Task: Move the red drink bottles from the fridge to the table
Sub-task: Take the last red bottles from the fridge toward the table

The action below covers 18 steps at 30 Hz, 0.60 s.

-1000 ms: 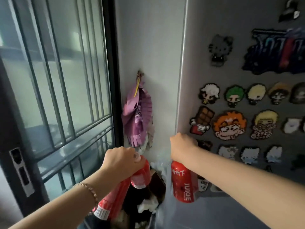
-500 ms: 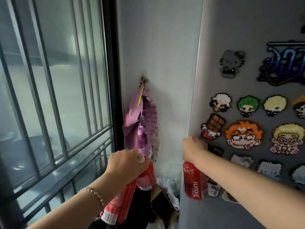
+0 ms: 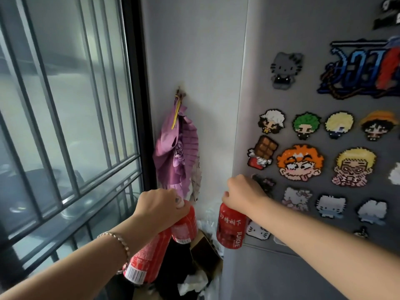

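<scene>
My left hand (image 3: 160, 207) grips two red drink bottles by their tops: one (image 3: 144, 259) hangs slanted down to the left, the other (image 3: 185, 227) hangs beside it. My right hand (image 3: 243, 192) holds a third red bottle (image 3: 230, 228) by its cap, the "JUICE" label facing me. That bottle hangs close to the grey fridge door (image 3: 313, 271), which is shut and covered with pixel-bead magnets. No table is in view.
A barred window (image 3: 65, 126) fills the left. A purple cloth item (image 3: 175, 156) hangs on the white wall between window and fridge. Below the bottles lie a cardboard box (image 3: 205, 252), dark bags and crumpled plastic on the floor.
The view has shifted slightly; both hands keep their bottles in about the same pose in front of the fridge door. The right hand and its bottle sit a little further from the door edge.
</scene>
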Motion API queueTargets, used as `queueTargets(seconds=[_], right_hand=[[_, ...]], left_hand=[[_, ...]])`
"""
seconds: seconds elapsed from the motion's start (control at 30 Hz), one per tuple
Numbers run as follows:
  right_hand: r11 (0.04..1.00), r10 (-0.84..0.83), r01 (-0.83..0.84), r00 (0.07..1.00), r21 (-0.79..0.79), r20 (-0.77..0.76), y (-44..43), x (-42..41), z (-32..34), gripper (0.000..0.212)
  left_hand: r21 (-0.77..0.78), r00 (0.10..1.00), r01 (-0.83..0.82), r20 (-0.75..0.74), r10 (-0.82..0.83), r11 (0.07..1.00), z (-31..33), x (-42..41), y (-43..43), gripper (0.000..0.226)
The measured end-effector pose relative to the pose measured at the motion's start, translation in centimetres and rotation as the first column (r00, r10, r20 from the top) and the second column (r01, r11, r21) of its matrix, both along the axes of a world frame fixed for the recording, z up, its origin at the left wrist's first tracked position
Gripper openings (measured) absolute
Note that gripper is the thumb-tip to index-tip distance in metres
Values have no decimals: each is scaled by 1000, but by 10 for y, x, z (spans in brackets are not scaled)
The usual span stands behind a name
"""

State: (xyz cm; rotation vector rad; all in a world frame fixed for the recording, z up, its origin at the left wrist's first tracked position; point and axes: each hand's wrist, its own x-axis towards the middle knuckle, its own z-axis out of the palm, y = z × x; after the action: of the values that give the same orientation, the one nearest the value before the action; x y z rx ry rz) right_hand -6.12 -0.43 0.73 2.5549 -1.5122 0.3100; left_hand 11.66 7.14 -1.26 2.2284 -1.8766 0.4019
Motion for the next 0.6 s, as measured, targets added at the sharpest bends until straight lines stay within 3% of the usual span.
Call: queueTargets(seconds=[0.13,0.27,0.33,0.6], right_hand=[[992,123,-121,992,26,-42,18,-6,3,42],[933,358,-358,930,17,-87,35,-11,3,20],[873,484,-488,867,2,-117,45,-13,-1,25],[658,752,-748,645,92,-133,125,-22,-24,27]], left_hand=[[27,998,-29,52,28,999,-5,-16,18,46],[75,985,-152,95,145,985,-16,-40,46,45],[91,968,-237,104,227,967,-23,-56,67,45],[120,769,-634,-8,639,764,-45,-139,195,41]])
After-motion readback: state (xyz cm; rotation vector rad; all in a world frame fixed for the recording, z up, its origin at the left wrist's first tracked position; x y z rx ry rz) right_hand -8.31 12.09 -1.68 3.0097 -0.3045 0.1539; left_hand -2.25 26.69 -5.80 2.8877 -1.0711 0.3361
